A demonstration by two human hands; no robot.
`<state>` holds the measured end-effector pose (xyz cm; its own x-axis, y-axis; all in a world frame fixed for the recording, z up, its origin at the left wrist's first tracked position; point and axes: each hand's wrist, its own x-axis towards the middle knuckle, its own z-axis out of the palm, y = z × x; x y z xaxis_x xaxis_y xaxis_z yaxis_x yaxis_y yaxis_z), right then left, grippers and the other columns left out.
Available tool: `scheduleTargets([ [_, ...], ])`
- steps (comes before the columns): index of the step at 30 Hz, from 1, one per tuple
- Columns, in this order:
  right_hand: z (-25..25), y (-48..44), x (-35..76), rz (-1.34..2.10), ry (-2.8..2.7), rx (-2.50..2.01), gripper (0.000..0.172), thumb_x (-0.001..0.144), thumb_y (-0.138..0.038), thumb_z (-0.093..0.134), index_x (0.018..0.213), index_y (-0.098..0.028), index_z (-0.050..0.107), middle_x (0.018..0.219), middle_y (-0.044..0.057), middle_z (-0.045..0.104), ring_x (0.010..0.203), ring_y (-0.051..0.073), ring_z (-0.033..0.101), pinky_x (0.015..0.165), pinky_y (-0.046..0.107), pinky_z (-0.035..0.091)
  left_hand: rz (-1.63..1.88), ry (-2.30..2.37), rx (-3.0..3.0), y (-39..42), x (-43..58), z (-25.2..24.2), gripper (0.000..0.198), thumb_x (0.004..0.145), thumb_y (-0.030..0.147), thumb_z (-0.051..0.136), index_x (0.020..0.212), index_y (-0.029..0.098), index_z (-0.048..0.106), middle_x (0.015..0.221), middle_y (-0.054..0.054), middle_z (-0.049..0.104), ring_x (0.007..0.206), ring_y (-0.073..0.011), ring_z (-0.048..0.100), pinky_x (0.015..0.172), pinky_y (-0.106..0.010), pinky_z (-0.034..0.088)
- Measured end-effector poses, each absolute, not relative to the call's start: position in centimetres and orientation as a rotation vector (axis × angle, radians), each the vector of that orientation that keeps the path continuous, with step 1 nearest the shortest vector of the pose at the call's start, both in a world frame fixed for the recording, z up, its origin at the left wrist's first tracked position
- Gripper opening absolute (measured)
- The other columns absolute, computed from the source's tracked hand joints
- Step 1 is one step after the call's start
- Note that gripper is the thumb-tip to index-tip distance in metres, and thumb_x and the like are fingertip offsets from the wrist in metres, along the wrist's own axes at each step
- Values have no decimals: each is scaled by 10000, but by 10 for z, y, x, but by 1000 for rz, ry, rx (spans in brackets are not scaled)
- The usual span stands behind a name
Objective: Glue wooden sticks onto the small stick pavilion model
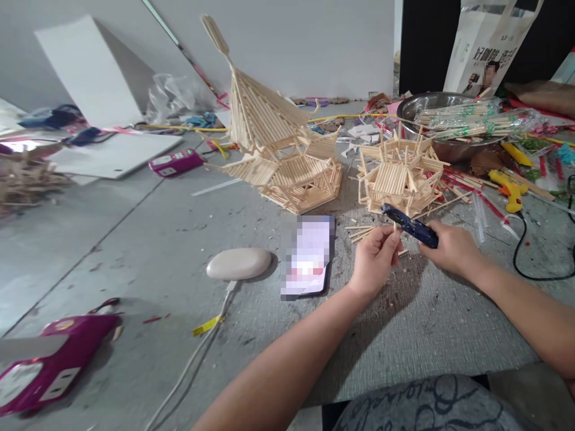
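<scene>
My left hand [375,254] pinches a short wooden stick [395,227] upright between thumb and fingers. In my right hand [453,246] is a dark blue cutting tool [415,229], its far end beside the top of the stick; its jaws cannot be made out. Several loose sticks [359,232] lie by my left hand. Just beyond both hands stands a small stick framework [395,176] with an open top. To its left is a larger stick model [300,173] with slatted panels and a tall pointed roof piece [260,114] leaning on it.
A phone [309,254] and a white rounded device [238,263] with a cable lie left of my hands. Purple devices [67,341] sit farther left. At right are a yellow glue gun [510,188], its cord, and a metal bowl [458,149] holding bundled sticks.
</scene>
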<state>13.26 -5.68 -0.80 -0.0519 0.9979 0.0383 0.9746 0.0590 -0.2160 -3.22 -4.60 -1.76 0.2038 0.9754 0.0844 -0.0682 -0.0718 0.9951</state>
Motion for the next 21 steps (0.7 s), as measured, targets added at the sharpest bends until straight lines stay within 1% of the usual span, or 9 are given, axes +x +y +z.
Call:
scheduleTargets([
  [3, -3, -55, 139, 153, -2175, -2036, 320, 770, -418, 480, 990, -198, 556, 850, 81, 683, 756, 239, 632, 571, 293, 353, 1198, 980, 1289, -47, -33, -18, 214, 813, 378, 519, 814, 166, 555, 520, 68, 478, 377, -39, 414, 388, -170, 313],
  [8, 6, -50, 150, 186, -2339, -2059, 290, 774, -385, 476, 990, -213, 562, 840, 68, 684, 741, 241, 636, 556, 298, 360, 1267, 1054, 1291, -45, -39, -6, 205, 800, 364, 548, 753, 165, 556, 489, 73, 446, 390, -34, 406, 403, -162, 326],
  [11, 5, -47, 158, 162, -2415, -2036, 296, 759, -382, 502, 995, -213, 561, 860, 70, 681, 749, 243, 637, 547, 300, 365, 1242, 1073, 1277, -41, -43, 2, 189, 781, 349, 569, 816, 164, 580, 506, 74, 459, 386, -32, 409, 391, -162, 320],
  [13, 1, -45, 161, 109, -2466, -2005, 303, 752, -403, 520, 974, -202, 565, 865, 80, 677, 757, 246, 634, 568, 310, 383, 1196, 1066, 1259, -36, -43, 7, 191, 766, 336, 583, 841, 160, 588, 528, 70, 488, 376, -28, 415, 374, -161, 308],
  [15, -3, -45, 163, 24, -2526, -1959, 353, 749, -456, 530, 964, -178, 568, 877, 100, 669, 778, 253, 626, 621, 331, 407, 1126, 1047, 1235, -30, -41, 11, 174, 760, 322, 586, 800, 153, 581, 554, 57, 533, 362, -26, 426, 357, -160, 306],
  [17, -7, -44, 163, -63, -2586, -1906, 434, 737, -514, 540, 975, -151, 569, 901, 119, 659, 816, 265, 613, 687, 359, 420, 1027, 1029, 1231, -22, -36, 15, 176, 765, 307, 579, 707, 142, 558, 568, 37, 577, 344, -26, 435, 348, -161, 318],
  [21, -16, -44, 162, -133, -2615, -1883, 614, 717, -573, 557, 1090, -84, 545, 980, 163, 635, 901, 303, 588, 772, 415, 421, 909, 1084, 1145, -3, -25, 21, 204, 763, 262, 588, 615, 141, 516, 514, 34, 583, 302, -40, 444, 313, -166, 323],
])
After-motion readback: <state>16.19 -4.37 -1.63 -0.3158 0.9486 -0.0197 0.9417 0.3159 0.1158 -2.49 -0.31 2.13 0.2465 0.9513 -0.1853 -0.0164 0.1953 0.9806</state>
